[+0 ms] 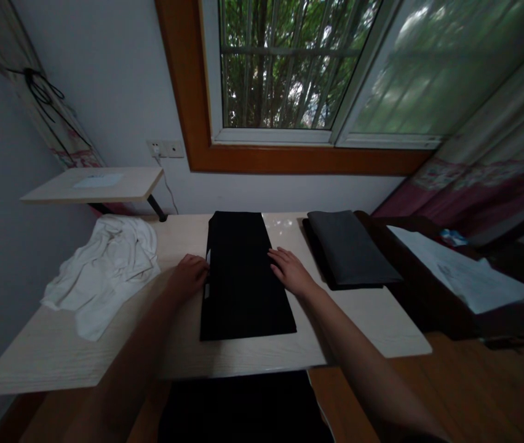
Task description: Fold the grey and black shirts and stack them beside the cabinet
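A flat black rectangular piece (246, 277), which looks like folded cloth, lies lengthwise on the pale wooden table (238, 360) in front of me. Small white patches show along its left edge. My left hand (190, 277) rests at that edge, fingers slightly bent and their tips touching it. Across from it, my right hand (292, 271) lies on the right edge with its fingers stretched out and apart. Neither hand lifts the black piece. To the right, a dark grey folded piece (352, 249) lies on top of another black one.
A crumpled white cloth (109, 264) lies on the left, below a small raised shelf (91, 184). Right of the table, a dark piece of furniture holds white sheets (460, 271). Behind are a wall socket (165, 149) and a window with a brown frame (299, 160).
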A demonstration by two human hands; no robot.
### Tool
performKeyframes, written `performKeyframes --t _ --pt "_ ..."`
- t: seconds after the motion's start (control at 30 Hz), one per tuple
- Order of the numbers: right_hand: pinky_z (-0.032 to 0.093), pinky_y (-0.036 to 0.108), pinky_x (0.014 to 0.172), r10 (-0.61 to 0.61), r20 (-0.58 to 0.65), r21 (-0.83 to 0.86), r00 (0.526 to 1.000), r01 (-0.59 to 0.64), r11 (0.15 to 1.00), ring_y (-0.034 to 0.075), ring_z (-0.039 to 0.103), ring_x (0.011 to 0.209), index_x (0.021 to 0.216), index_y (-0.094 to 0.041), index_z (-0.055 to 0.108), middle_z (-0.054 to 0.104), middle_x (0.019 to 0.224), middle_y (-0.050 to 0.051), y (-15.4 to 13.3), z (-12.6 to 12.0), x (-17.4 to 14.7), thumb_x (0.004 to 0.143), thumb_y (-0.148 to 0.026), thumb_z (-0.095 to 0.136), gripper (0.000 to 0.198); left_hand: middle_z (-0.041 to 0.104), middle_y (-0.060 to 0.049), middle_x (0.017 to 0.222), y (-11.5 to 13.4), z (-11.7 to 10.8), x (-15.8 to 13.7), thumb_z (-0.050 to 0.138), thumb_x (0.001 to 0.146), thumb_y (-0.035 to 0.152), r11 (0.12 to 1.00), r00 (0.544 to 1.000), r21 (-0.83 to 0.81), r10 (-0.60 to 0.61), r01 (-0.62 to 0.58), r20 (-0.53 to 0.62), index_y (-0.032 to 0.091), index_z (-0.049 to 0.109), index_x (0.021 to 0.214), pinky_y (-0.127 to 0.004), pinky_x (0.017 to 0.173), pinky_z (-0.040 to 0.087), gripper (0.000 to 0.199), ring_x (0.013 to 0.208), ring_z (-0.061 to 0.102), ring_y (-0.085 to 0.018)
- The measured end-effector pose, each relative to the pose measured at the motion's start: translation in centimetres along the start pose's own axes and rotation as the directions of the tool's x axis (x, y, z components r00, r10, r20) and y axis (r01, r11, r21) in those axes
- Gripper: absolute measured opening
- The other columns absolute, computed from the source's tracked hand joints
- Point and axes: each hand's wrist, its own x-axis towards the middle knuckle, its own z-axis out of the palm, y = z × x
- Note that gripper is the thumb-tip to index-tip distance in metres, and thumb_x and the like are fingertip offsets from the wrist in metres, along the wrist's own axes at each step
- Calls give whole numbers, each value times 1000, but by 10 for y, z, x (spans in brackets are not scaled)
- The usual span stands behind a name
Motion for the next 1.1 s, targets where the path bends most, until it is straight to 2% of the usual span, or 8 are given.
performKeyframes --t 0.2,0.3,0.4,0.47,0.6,0.7,0.83,1.1 --pt "37 52 117 -13 -37 -11 999 13 1000 29 43 141 132 -23 66 65 135 8 -24 -13 -12 97 -27 54 37 71 -7 99 5 -3 -4 53 93 20 998 998 -65 16 -12 55 22 71 97 -41 91 47 18 95 58 -24" --pt "42 49 112 -56 -31 -1 998 56 998 29 48 132 121 -22 71 70 118 9 -56 -21 -15 95 -25 59 29 72 -6 97 6 -5 -5 55 88 17 991 998 -132 -4 12 65 23 72 90 -40 90 47 18 95 59 -23" --pt "48 42 98 -162 51 63 986 158 985 25 57 111 119 -22 72 71 105 9 -98 -25 -15 98 -26 58 26 71 -4 91 7 -8 -8 53 85 14 970 994 -232 -55 75 93 23 72 86 -37 87 48 20 93 62 -21" --pt "49 36 92 -287 126 148 950 268 952 21 61 99 120 -24 71 69 100 6 -124 -22 -15 99 -28 58 26 71 -2 87 7 -9 -10 52 85 15 943 987 -302 -105 137 120 22 71 88 -34 81 49 21 86 64 -19" --pt "49 30 87 -473 193 243 860 425 872 18 61 95 125 -25 69 67 102 5 -159 -9 -13 98 -27 58 29 73 0 86 5 -7 -12 49 85 15 876 969 -417 -195 240 149 21 67 100 -31 76 50 24 79 66 -16" --pt "50 29 84 -511 201 232 835 467 853 18 61 94 124 -25 69 65 104 6 -168 1 -11 96 -24 58 31 73 -2 89 5 -4 -10 51 86 16 906 975 -359 -201 223 99 22 67 112 -34 81 51 31 84 65 -19" --pt "49 29 80 -530 226 217 817 489 845 19 60 93 126 -28 68 63 103 4 -171 3 -10 93 -21 59 35 72 -6 102 7 -1 -4 54 88 20 966 989 -212 -139 146 49 24 67 122 -42 91 49 36 98 61 -24" --pt "47 35 87 -477 159 135 864 460 878 23 52 102 128 -27 67 60 117 8 -168 8 -2 96 -24 58 33 70 -9 119 0 8 -2 50 94 23 986 992 -106 -128 128 10 23 62 134 -47 105 46 41 113 58 -26"
